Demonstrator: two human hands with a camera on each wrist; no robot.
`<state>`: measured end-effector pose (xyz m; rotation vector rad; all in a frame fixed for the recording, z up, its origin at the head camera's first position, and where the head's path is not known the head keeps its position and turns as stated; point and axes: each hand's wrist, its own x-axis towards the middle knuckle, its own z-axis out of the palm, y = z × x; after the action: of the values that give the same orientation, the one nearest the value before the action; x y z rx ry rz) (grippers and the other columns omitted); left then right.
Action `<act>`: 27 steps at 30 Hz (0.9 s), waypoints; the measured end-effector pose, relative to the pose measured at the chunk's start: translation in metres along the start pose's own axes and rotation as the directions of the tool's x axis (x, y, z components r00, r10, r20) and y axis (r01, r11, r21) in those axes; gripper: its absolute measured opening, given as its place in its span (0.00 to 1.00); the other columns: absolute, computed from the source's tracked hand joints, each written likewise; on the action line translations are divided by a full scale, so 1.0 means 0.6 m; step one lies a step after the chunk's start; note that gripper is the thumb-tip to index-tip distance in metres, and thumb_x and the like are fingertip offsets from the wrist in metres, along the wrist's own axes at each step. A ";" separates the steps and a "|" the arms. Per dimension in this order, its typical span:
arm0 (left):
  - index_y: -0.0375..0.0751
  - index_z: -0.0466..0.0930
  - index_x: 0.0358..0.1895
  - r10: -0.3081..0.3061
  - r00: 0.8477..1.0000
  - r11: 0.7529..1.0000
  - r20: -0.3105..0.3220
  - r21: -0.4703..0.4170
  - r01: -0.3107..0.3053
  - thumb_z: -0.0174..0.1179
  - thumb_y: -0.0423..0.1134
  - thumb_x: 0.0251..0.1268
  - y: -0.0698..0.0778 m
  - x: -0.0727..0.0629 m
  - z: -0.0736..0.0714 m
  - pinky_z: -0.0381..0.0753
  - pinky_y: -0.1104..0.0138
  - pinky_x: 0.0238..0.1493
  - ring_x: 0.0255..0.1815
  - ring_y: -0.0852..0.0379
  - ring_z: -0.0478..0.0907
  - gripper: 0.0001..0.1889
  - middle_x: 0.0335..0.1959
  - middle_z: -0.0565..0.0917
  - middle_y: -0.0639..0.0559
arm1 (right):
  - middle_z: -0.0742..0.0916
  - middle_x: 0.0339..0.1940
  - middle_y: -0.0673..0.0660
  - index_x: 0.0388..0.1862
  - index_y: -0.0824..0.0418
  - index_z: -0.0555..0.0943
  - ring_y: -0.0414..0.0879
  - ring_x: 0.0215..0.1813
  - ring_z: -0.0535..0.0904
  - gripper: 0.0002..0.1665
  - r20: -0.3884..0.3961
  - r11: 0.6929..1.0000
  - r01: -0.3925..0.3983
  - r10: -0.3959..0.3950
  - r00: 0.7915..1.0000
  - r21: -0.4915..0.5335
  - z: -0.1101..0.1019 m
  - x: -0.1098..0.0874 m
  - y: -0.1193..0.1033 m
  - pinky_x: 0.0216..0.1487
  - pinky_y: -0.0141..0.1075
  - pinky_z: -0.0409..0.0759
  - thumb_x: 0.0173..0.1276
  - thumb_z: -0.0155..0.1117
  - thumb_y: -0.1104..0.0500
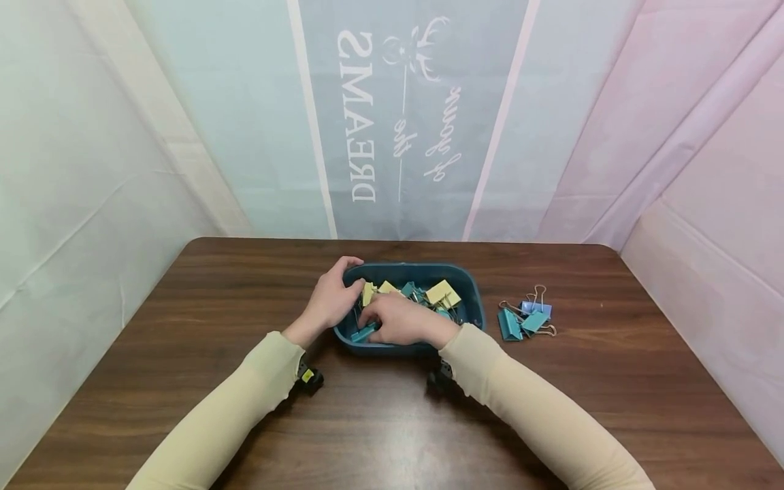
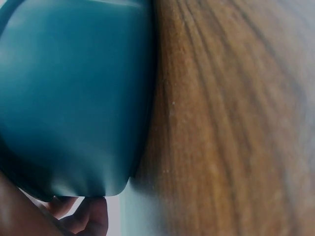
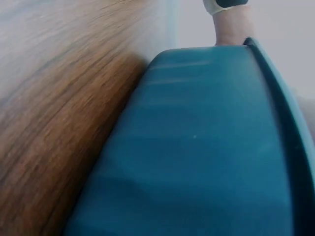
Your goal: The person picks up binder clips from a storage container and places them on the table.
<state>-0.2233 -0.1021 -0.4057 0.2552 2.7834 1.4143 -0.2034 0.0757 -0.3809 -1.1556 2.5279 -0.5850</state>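
**Left hand [image 1: 329, 299] gripping bin [image 1: 392, 350]; right hand [image 1: 401, 318] reaching among clips inside**

The left hand is holding the blue-green bin at its far left corner. The thumb is hooking over the rim onto the inner side while the fingers are lying against the outer face, the wall standing between them. The left wrist view is confirming fingertips bending around the outer end of that wall.

The right hand is dipping into the bin, just to the right of the left thumb, with fingers curling toward a teal binder clip [image 1: 363, 333] at the near left corner. Whether they are pinching that clip or only touching it cannot be told; the right wrist view is showing mainly the bin's outer wall.

Yellow binder clips [image 1: 444, 294] are lying beyond the right hand, with more teal pieces among them. Outside the bin, well to the right of the right hand, teal and blue loose clips [image 1: 535, 321] are resting in a cluster on the wooden table [image 1: 392, 422].
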 end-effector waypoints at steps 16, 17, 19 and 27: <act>0.54 0.68 0.66 0.001 1.000 1.000 0.002 0.003 -0.001 0.50 0.44 0.76 0.002 0.000 -0.004 0.69 0.59 0.26 0.14 0.50 0.65 0.18 0.22 0.71 0.45 | 0.85 0.42 0.46 0.41 0.55 0.89 0.40 0.40 0.78 0.08 -0.152 0.988 -0.003 0.027 0.988 0.152 -0.008 -0.004 -0.010 0.43 0.35 0.77 0.66 0.72 0.54; 0.53 0.68 0.66 0.000 1.000 1.000 0.001 0.001 0.000 0.50 0.44 0.77 0.001 -0.001 -0.004 0.69 0.58 0.26 0.14 0.50 0.65 0.18 0.22 0.71 0.45 | 0.85 0.42 0.45 0.42 0.54 0.89 0.40 0.41 0.79 0.08 -0.153 0.989 -0.006 0.029 0.988 0.149 -0.008 -0.005 -0.010 0.43 0.35 0.77 0.66 0.71 0.54; 0.52 0.69 0.67 -0.003 1.000 1.000 0.002 -0.008 0.003 0.48 0.45 0.78 0.002 -0.002 -0.004 0.69 0.58 0.26 0.15 0.49 0.64 0.19 0.21 0.71 0.45 | 0.85 0.41 0.44 0.42 0.54 0.89 0.39 0.40 0.79 0.08 -0.156 0.990 -0.008 0.031 0.987 0.142 -0.009 -0.007 -0.009 0.43 0.35 0.78 0.66 0.71 0.54; 0.51 0.69 0.67 -0.007 1.000 1.000 -0.008 -0.027 0.007 0.45 0.46 0.79 0.003 -0.004 -0.001 0.68 0.57 0.28 0.18 0.49 0.64 0.19 0.24 0.70 0.45 | 0.84 0.39 0.44 0.44 0.55 0.89 0.37 0.39 0.79 0.10 -0.172 0.995 0.021 -0.005 0.985 0.095 -0.014 -0.033 -0.007 0.42 0.33 0.79 0.66 0.72 0.54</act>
<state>-0.2206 -0.1018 -0.4043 0.2401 2.7663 1.4535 -0.1919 0.0902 -0.3696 -1.1323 2.6021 -0.8339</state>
